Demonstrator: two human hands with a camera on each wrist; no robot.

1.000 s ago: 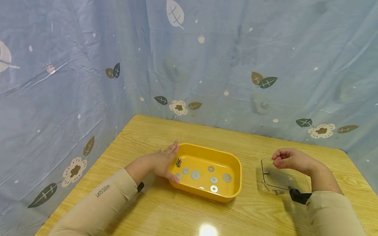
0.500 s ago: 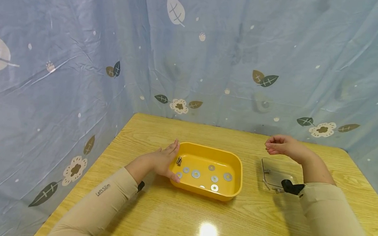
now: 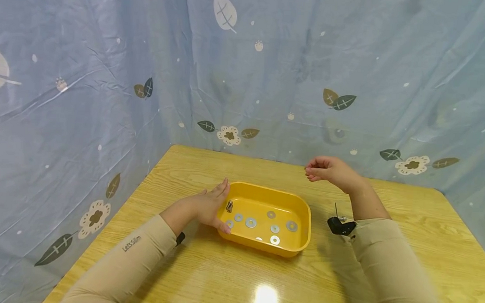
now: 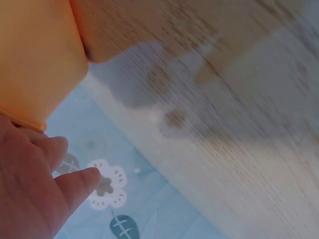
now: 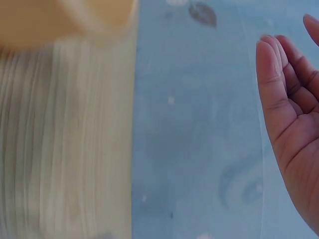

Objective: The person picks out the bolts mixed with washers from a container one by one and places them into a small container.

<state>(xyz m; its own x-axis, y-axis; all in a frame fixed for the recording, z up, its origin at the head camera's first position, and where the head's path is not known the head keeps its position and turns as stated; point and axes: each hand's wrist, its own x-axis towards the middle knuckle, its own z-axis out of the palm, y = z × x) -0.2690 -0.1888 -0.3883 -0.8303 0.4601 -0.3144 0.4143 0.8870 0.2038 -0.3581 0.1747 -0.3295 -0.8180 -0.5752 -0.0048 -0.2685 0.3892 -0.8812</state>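
The left hand [image 3: 207, 209] is resting wide-fingered against the tray [image 3: 264, 197]; the right hand [image 3: 330, 171] is hovering, loosely curled, apparently empty. Light, smooth washers [image 3: 247, 223] are probably needing edge pinches.

The tray [image 3: 264, 197] looks like smooth, shiny plastic; washers [image 3: 291, 226] and screws [image 3: 229, 206] are bare metal, kinda gleaming; table [image 3: 202, 269] is glossy wood grain, maybe laminate, can't tell; curtain [image 3: 272, 79] is creased, slight sheen; sleeves [image 3: 129, 256] look like smooth matt cloth
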